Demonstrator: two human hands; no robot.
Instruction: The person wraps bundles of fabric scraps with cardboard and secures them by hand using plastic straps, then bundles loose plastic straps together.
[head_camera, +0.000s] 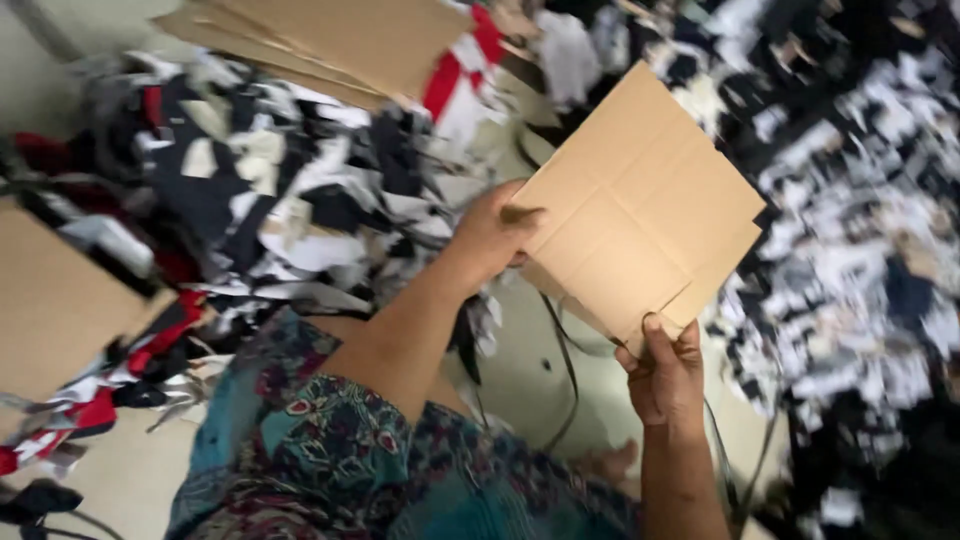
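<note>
Closest in, a patterned teal garment (340, 450) covers the person's lap, and both forearms reach forward out of it. The right hand (665, 375) has its grip closed on the lower corner of a stack of flat cardboard sheets (640, 205), thumb pressed on top, fingers underneath, so it carries the weight from below. The left hand (492, 235) clamps the stack's left edge, thumb on the face, which looks like it keeps the sheets squared together. The stack hangs tilted in the air above a bare floor (520, 370), touching nothing else. The top sheet is plain brown with creased fold lines crossing it, and no label shows. A thin black cord (570, 370) runs over the floor beneath. At left lies another brown cardboard panel (60, 300). Beyond, fabric scraps (300, 180) in black, white and red heap up everywhere, and more cardboard sheets (340, 40) rest on them at the top.
</note>
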